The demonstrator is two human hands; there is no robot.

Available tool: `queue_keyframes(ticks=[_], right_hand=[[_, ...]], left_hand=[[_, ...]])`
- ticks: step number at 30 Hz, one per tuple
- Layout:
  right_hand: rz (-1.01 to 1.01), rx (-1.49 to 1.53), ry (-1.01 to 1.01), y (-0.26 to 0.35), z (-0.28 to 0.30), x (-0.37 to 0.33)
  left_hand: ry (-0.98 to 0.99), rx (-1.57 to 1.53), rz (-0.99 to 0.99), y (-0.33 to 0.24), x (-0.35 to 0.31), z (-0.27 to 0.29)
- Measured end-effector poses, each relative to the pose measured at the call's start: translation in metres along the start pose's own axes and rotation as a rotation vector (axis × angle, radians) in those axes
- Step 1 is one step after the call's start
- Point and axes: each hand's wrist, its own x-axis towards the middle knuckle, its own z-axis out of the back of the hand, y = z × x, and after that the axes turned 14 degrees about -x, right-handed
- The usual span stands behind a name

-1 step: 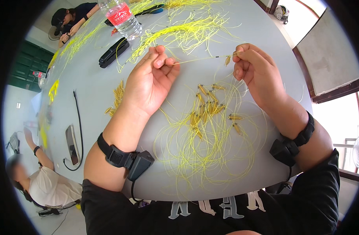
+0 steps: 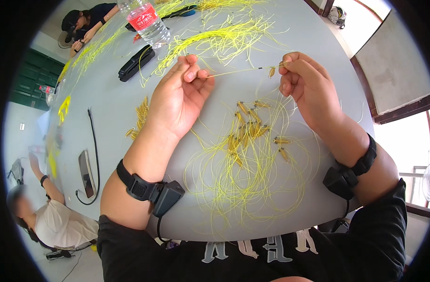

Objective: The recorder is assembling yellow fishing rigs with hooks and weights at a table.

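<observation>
My left hand and my right hand are raised over the table, with a thin yellow line stretched between them. The left fingers are curled, thumb near the index fingertip, where the line enters. Thumb and index finger of my right hand pinch the other end. On the line near the right hand sits a small black bead, and a small gold coil-like piece hangs beside those fingertips. Below lies a cluster of gold ribbed coil-like pieces with a tangle of loose yellow line.
More gold pieces lie beside my left forearm. Farther off are a yellow line bundle, a black case and a water bottle. A phone and black cable lie left. Two people sit around the table.
</observation>
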Motion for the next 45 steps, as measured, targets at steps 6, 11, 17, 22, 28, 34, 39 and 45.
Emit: queue_keyframes(ticks=[6, 11, 17, 22, 28, 34, 39, 45], right_hand=[[0.001, 0.006, -0.041, 0.001, -0.001, -0.001], [-0.017, 0.026, 0.009, 0.008, -0.005, -0.005], [0.019, 0.049, 0.296, 0.012, -0.009, -0.010], [0.009, 0.135, 0.326, 0.011, -0.008, -0.009], [-0.014, 0.132, 0.364, 0.008, -0.008, -0.009], [-0.028, 0.023, 0.481, 0.011, -0.017, -0.017], [-0.048, 0.112, 0.521, 0.010, -0.018, -0.019], [-0.038, 0.044, 0.467, 0.008, -0.015, -0.017]], left_hand=[[-0.249, 0.242, -0.137, 0.004, -0.001, -0.010], [-0.112, 0.559, -0.176, 0.005, -0.005, -0.006], [-0.004, 0.668, -0.112, 0.012, -0.009, -0.022], [0.031, 0.747, -0.086, 0.014, -0.008, -0.021], [0.069, 0.859, -0.061, 0.017, -0.012, -0.029], [0.158, 0.979, -0.048, 0.021, -0.018, -0.036], [0.166, 0.949, 0.019, 0.025, -0.022, -0.044], [0.203, 0.957, 0.031, 0.026, -0.020, -0.036]])
